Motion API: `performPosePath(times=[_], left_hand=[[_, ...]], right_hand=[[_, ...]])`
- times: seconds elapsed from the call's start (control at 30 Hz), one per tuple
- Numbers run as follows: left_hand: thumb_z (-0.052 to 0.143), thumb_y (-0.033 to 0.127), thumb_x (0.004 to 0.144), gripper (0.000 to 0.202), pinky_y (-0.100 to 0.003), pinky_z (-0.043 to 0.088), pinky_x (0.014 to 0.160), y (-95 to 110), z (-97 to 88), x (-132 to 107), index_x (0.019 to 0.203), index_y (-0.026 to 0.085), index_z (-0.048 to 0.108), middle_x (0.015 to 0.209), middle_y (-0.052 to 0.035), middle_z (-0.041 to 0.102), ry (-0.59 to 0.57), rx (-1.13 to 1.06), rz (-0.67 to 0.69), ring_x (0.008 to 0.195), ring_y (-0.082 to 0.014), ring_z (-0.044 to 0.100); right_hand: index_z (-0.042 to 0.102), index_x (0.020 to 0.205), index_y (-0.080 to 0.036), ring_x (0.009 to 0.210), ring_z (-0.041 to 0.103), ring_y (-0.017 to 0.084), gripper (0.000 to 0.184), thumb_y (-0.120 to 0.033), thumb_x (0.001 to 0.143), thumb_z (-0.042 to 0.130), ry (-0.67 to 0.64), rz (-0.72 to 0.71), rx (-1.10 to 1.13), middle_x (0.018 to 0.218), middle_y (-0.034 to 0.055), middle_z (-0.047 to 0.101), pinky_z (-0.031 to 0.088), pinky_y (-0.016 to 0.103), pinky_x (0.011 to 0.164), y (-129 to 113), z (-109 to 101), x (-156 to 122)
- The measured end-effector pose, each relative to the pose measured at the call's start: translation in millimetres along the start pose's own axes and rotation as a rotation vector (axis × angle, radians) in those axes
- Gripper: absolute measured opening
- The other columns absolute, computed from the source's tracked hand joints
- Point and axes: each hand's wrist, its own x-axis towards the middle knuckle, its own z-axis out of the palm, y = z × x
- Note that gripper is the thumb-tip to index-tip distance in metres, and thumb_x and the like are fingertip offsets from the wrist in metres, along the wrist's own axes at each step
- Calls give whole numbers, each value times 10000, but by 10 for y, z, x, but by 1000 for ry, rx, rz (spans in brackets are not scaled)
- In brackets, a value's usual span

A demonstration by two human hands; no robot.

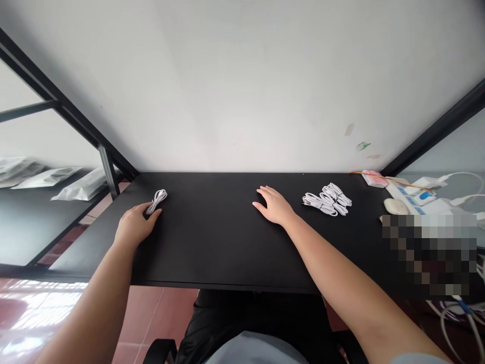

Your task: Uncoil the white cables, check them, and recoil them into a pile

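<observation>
At the left of the black desk [212,232], a small coiled white cable [157,199] lies with its lower end between the thumb and fingers of my left hand [134,222]. Those fingers are closed on it. My right hand [275,205] rests palm down near the middle of the desk, fingers stretched out and thumb apart, holding nothing. To its right lie several white cable bundles [328,199], coiled and tied, side by side and partly overlapping. A gap separates them from my right hand.
A white power strip [407,197] with plugged-in chargers, a white rounded object [396,206] and a pink-and-white block [375,178] crowd the right end. Plastic bags [85,186] lie on a neighbouring surface at left. A pale wall [235,91] rises behind the desk.
</observation>
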Motion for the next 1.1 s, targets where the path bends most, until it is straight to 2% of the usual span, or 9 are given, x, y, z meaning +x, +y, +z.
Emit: performPosePath(times=[0.1, 0.27, 0.43, 0.57, 0.63, 0.83, 0.97, 1.1], left_hand=[[512, 537, 874, 481, -457, 501, 936, 26, -23, 28, 1152, 193, 700, 1109, -137, 716, 32, 10, 0, 1081, -364, 648], [591, 396, 838, 327, -351, 495, 861, 138, -114, 7, 1096, 247, 724, 905, 10, 724, 30, -55, -58, 927, -253, 677], [641, 461, 802, 374, -348, 506, 777, 396, -232, -200, 1097, 266, 763, 865, -34, 751, -16, -230, -39, 848, -262, 693], [635, 496, 797, 416, -333, 506, 758, 737, -263, -364, 1113, 263, 773, 844, -30, 751, -34, -338, 35, 792, -243, 682], [629, 503, 806, 421, -320, 505, 743, 936, -266, -394, 1116, 258, 775, 875, -28, 754, -65, -405, 127, 774, -224, 669], [636, 461, 847, 349, -307, 504, 746, 1593, -267, -288, 1109, 280, 780, 959, -31, 758, -112, -503, 383, 777, -200, 658], [636, 409, 872, 300, -299, 514, 766, 2072, -192, -212, 1096, 273, 781, 997, -39, 757, -181, -591, 509, 791, -190, 661], [615, 357, 902, 275, -301, 524, 766, 2442, -7, -253, 1102, 251, 771, 977, -58, 741, -208, -633, 616, 777, -186, 658]], right_hand=[[578, 1389, -162, 1477, 391, 311, 520, -473, 976, 531, -6, -2, 10, 1544, 144, 488, 339, 513, 1217, 13, -9, -4], [589, 1379, -177, 1471, 401, 307, 501, -461, 969, 546, 0, 6, 15, 1536, 134, 499, 345, 519, 1212, 30, -19, -5], [586, 1384, -158, 1470, 401, 312, 523, -472, 968, 543, -5, 6, 24, 1536, 140, 498, 338, 509, 1217, 42, 0, 5], [597, 1370, -179, 1470, 401, 310, 498, -464, 964, 555, 8, 9, 39, 1533, 131, 504, 337, 518, 1215, 41, 6, 9], [601, 1363, -180, 1471, 401, 311, 491, -457, 960, 562, 14, 17, 45, 1531, 132, 506, 338, 520, 1215, 36, 2, 5], [579, 1384, -191, 1473, 400, 310, 513, -458, 946, 579, 10, 25, 82, 1532, 129, 506, 335, 519, 1218, 32, -10, -12], [428, 1507, -177, 1454, 417, 333, 712, -488, 901, 634, 19, 50, 143, 1528, 153, 502, 358, 532, 1192, 42, -22, -30], [233, 1588, -251, 1321, 558, 316, 925, -454, 833, 727, 56, 82, 296, 1455, 132, 572, 457, 514, 1089, 55, -62, -49]])
